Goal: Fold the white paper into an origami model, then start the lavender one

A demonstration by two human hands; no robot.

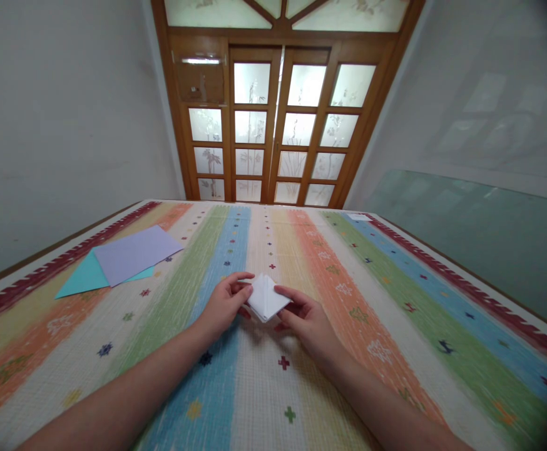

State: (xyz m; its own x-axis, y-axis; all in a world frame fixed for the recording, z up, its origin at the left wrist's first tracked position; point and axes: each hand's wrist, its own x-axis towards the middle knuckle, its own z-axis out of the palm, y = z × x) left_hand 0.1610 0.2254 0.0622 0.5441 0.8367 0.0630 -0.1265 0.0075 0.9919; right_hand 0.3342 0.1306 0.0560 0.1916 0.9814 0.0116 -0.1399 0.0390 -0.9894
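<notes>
A small piece of folded white paper [266, 298], diamond-shaped with several layers and a crease down its middle, is held just above the table in front of me. My left hand [229, 299] pinches its left corner between thumb and fingers. On the opposite side, my right hand [304, 313] grips the right corner, thumb and index finger against the paper. Some fingertips of both hands are hidden beneath or behind it.
A striped, patterned tablecloth [161, 351] covers the long table. At the left lie a lilac sheet [137, 252] and a turquoise sheet [82, 275] partly beneath it. A small white slip [358, 217] lies at the far right. Wooden doors [273, 125] stand beyond the table; walls flank it.
</notes>
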